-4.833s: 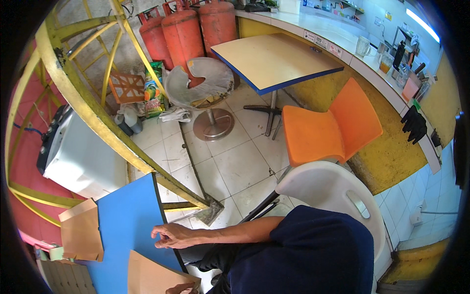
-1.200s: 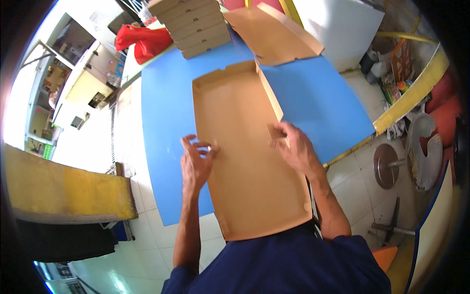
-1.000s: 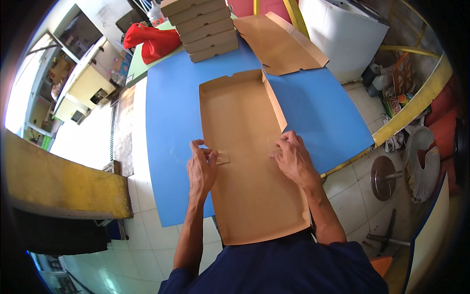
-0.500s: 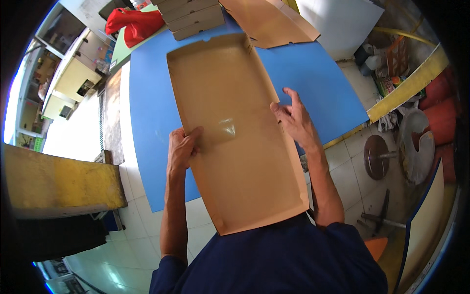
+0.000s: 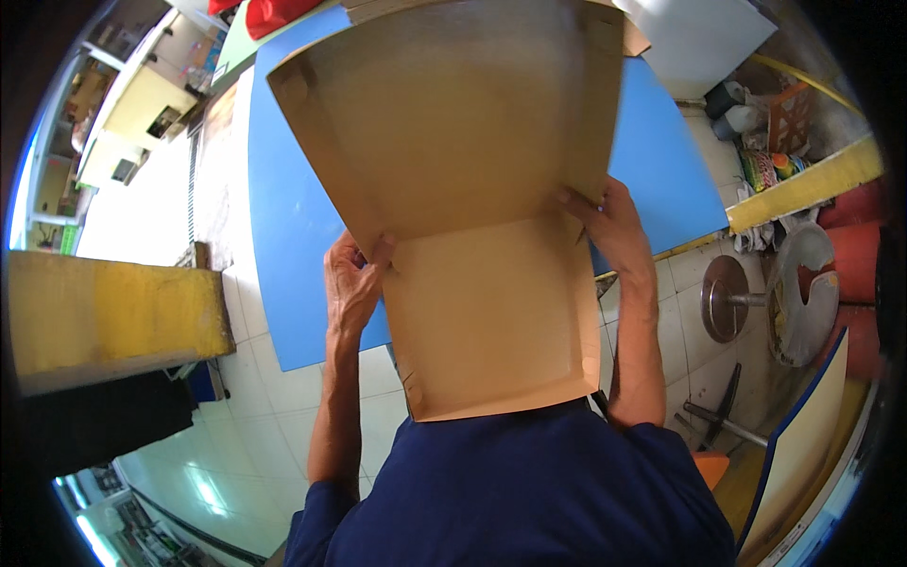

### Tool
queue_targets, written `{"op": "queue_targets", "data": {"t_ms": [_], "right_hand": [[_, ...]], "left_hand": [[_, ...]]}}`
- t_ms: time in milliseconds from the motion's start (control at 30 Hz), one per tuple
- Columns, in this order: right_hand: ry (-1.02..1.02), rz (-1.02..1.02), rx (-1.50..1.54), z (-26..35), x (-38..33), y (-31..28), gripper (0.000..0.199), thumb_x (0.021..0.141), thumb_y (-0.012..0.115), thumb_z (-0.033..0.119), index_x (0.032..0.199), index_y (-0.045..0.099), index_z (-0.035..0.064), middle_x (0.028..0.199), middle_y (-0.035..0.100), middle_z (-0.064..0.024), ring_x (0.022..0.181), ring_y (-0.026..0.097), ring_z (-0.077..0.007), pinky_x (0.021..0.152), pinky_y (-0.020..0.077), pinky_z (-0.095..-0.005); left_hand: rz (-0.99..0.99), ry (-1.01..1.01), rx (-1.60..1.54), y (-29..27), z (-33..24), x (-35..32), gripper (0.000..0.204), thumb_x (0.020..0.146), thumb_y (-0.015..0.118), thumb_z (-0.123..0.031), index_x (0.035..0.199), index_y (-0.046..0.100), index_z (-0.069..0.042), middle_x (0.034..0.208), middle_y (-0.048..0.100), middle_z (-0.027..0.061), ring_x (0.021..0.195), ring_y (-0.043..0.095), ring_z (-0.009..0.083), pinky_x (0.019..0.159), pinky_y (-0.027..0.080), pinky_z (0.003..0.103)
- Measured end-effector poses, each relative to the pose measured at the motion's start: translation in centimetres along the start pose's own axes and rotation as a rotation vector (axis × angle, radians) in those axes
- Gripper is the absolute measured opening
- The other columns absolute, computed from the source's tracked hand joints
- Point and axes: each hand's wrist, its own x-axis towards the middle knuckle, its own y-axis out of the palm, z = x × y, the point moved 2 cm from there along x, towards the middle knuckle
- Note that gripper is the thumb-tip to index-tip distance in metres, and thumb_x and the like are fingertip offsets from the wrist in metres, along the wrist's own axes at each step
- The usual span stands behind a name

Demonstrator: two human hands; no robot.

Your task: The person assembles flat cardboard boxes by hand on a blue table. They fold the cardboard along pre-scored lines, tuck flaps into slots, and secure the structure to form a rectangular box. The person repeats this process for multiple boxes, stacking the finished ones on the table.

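A brown cardboard box (image 5: 487,302) is held up in front of me, its hollow side facing me. Its two tray-like halves meet at a crosswise fold, and the far half is tilted up. My left hand (image 5: 354,279) pinches the left side wall near the fold, thumb inside. At the right wall, close to the same fold, my right hand (image 5: 614,227) grips with its thumb inside the box. The fingers behind the walls are partly hidden. The near end of the box lies against my dark blue shirt (image 5: 529,482).
Beneath the box stands a blue table (image 5: 293,208). A red bag (image 5: 274,14) lies at the far left. To the right are a round metal stool base (image 5: 726,298) on the tiled floor and a yellow ledge (image 5: 803,184). A yellow block (image 5: 123,312) stands left.
The far half of the box has folded up toward me from lying flat. My right hand, loosely open before, has closed on the right wall. The stacked boxes behind are now mostly hidden.
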Motion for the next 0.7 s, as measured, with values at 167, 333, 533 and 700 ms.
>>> {"op": "queue_targets", "data": {"t_ms": [167, 333, 533, 700], "right_hand": [[0.114, -0.023, -0.198, 0.3, -2.0, -0.7, 0.034, 0.093, 0.063, 0.011, 0.125, 0.059, 0.0008, 0.110, 0.067, -0.0064, 0.101, 0.059, -0.0167, 0.091, 0.0467, -0.0317], [-0.062, -0.011, -0.257, -0.7, -1.2, -0.9, 0.031, 0.090, 0.057, 0.005, 0.120, 0.059, -0.0017, 0.109, 0.066, -0.0093, 0.099, 0.058, -0.0165, 0.088, 0.0476, -0.0333], [-0.238, -0.132, -0.606, -1.3, 5.9, 0.6, 0.033, 0.077, 0.057, 0.003, 0.109, 0.064, -0.0004, 0.095, 0.068, -0.0239, 0.091, 0.062, -0.0393, 0.082, 0.0518, -0.0452], [-0.081, -0.080, -0.561, -1.0, 8.6, 2.9, 0.032, 0.076, 0.057, 0.006, 0.107, 0.065, 0.0019, 0.095, 0.068, -0.0248, 0.091, 0.062, -0.0476, 0.081, 0.0516, -0.0509]], "left_hand": [[-0.024, 0.014, 0.109, -0.4, 0.8, -1.8, 0.027, 0.091, 0.067, -0.022, 0.092, 0.066, 0.004, 0.081, 0.068, 0.0048, 0.072, 0.056, 0.0105, 0.064, 0.047, 0.031], [0.023, -0.017, 0.065, -0.2, -0.4, -1.1, 0.019, 0.090, 0.065, -0.014, 0.096, 0.067, 0.004, 0.082, 0.067, 0.0068, 0.076, 0.057, 0.0123, 0.070, 0.048, 0.030], [-0.349, 0.292, -0.152, 2.2, -4.7, 2.1, 0.022, 0.087, 0.063, -0.008, 0.107, 0.066, 0.002, 0.091, 0.068, 0.0093, 0.081, 0.063, 0.0194, 0.074, 0.050, 0.033], [-0.065, 0.200, 0.243, 5.6, -8.8, 2.6, 0.029, 0.088, 0.065, -0.015, 0.112, 0.065, 0.001, 0.095, 0.070, 0.0131, 0.087, 0.067, 0.0244, 0.074, 0.052, 0.037]]}}
